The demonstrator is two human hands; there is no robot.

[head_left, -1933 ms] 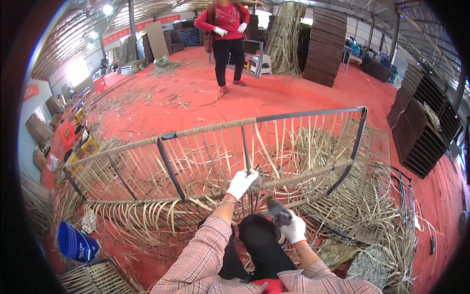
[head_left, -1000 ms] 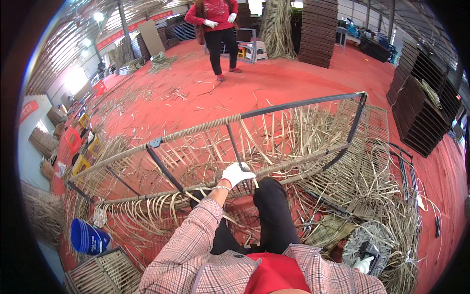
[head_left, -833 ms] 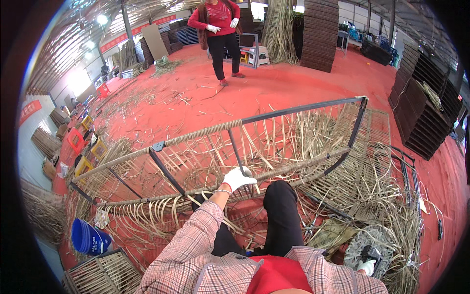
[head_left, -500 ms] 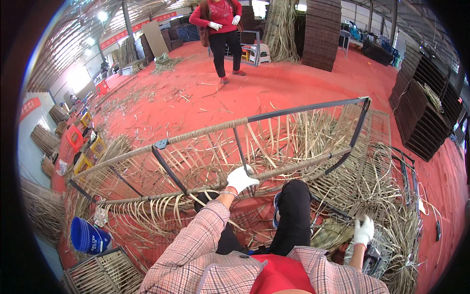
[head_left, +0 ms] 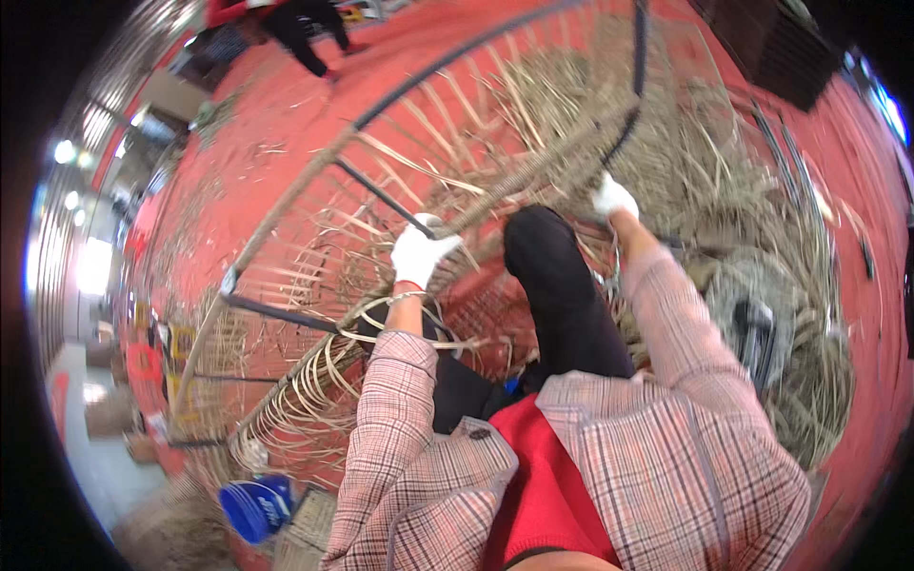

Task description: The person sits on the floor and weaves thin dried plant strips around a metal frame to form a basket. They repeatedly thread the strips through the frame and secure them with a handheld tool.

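A long dark metal frame (head_left: 481,48), partly wrapped and strung with tan rattan-like strips, stands tilted across my lap. My left hand (head_left: 419,255), in a white glove, is closed round its near rail where a dark crossbar (head_left: 381,195) meets it. Loose strips curl about my left wrist. To the right, my white-gloved right hand (head_left: 614,196) is closed at the lower end of a dark bar of the frame; motion blurs its fingers. Pale strips (head_left: 314,385) hang in loops from the rail left of my left hand.
Heaped loose strips (head_left: 809,400) lie on the red floor (head_left: 219,190) at the right. A blue bucket (head_left: 255,509) stands at the lower left. Another person (head_left: 305,33) stands at the far left, partly cut off. Dark stacked panels (head_left: 776,48) stand at the far right.
My right hand has come up from the strip heap to the frame. My left hand keeps its hold on the rail. The whole view has tilted, and the frame now slants more steeply.
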